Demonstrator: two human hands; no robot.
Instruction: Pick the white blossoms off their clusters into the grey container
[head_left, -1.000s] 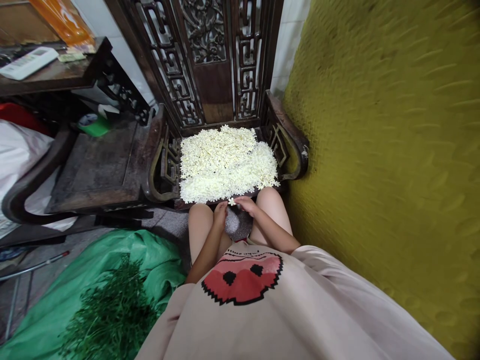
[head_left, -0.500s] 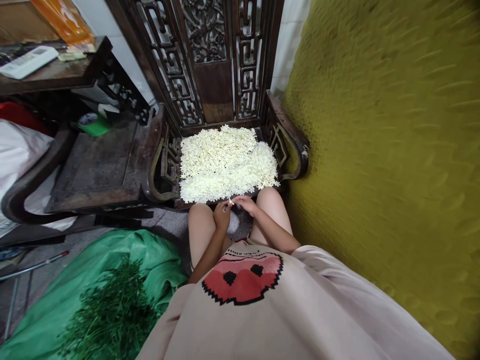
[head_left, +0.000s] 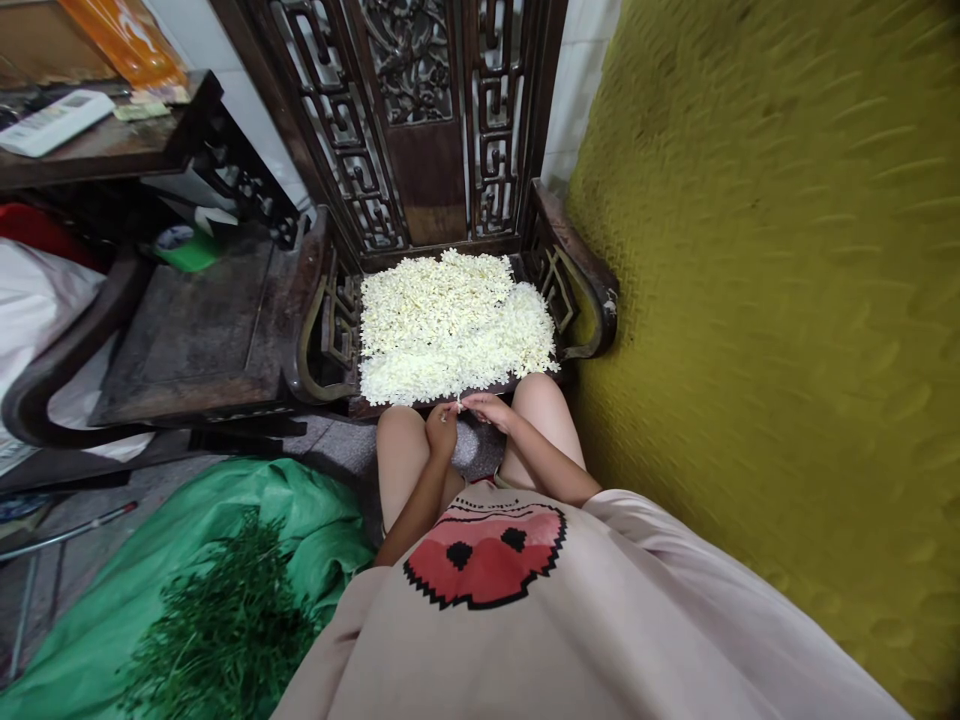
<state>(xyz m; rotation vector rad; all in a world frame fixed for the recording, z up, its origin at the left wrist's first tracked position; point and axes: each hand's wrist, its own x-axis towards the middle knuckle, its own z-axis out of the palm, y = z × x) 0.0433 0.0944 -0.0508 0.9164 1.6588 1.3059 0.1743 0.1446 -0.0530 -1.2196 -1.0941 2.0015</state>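
My left hand and my right hand meet between my knees, at the front edge of the wooden chair seat. Their fingertips pinch a small white flower between them. Something small and pale shows in the curled fingers of my left hand; I cannot make out what it is. Just beyond my hands, a thick spread of white flowers covers most of the seat of the carved dark chair.
A yellow textured surface rises close on the right. At left stands another dark chair with a green container on it. A green sack with leafy stems lies lower left. A white remote rests on a side table.
My fingers have shifted slightly around the small flower, and my left hand has turned a little. The spread of flowers on the seat looks the same.
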